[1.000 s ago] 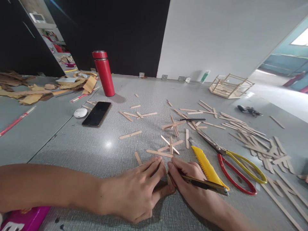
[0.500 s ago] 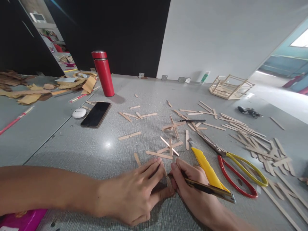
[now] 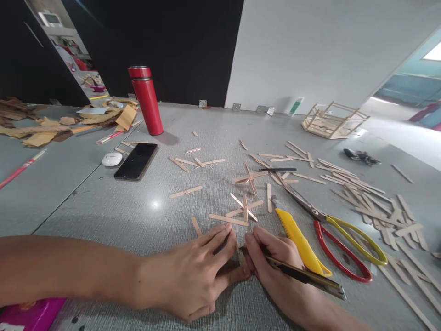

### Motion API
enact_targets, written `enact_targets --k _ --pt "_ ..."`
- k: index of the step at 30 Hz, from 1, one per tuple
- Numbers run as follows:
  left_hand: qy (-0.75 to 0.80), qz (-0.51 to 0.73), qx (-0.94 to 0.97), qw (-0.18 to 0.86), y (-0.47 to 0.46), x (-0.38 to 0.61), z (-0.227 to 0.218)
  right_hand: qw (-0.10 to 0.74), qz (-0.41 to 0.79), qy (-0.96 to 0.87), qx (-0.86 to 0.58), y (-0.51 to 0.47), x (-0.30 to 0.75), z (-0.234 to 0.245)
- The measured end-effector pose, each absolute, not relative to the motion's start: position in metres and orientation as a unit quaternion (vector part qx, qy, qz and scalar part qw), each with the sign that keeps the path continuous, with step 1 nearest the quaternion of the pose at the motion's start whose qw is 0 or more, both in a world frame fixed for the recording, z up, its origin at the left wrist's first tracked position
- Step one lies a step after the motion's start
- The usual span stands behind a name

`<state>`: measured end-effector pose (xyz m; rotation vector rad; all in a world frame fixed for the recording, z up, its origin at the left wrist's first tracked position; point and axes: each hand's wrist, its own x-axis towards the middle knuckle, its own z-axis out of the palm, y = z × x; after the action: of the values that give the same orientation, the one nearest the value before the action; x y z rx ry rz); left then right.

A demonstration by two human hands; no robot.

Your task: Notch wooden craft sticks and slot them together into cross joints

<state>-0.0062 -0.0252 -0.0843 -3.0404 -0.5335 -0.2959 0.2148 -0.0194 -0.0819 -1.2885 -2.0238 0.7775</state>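
My left hand lies low over the table, its fingers and thumb pinching a wooden craft stick that is mostly hidden. In my right hand is a slim utility knife, gripped like a pen. Its tip meets the stick between the two hands; the blade itself is hard to make out. Just beyond the fingers lie a loose craft stick and a small star of crossed sticks. A yellow-handled cutter rests beside my right hand.
Large scissors with red and yellow handles lie to the right, near piled craft sticks. A stick frame model stands at the back right. At the left are a phone, a white earbud case and a red flask.
The rear end of the utility knife has swung slightly right and down in my right hand. My left hand keeps its place. The view has shifted a little.
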Motion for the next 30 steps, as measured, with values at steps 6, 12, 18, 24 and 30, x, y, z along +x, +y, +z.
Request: enact_targets --k 6,12,18,24,30 --pt "-0.173 -0.090 -0.981 0.024 -0.026 -0.007 -0.085 0.302 0.288 -0.768 -0.486 -0.021 0.216 -0.082" --pt "-0.171 -0.089 -0.980 0.038 -0.026 -0.006 -0.085 0.287 0.285 -0.775 -0.486 -0.019 0.214 -0.083" --pt "-0.178 -0.105 -0.978 0.033 -0.027 -0.005 -0.087 0.258 0.288 -0.784 -0.486 -0.018 0.216 -0.083" --pt "-0.174 -0.103 -0.979 0.007 -0.025 -0.005 -0.085 0.246 0.305 -0.773 -0.499 -0.017 0.220 -0.088" --pt "-0.145 -0.111 -0.976 -0.114 -0.015 -0.011 -0.085 0.265 0.358 -0.741 -0.502 -0.012 0.227 -0.080"
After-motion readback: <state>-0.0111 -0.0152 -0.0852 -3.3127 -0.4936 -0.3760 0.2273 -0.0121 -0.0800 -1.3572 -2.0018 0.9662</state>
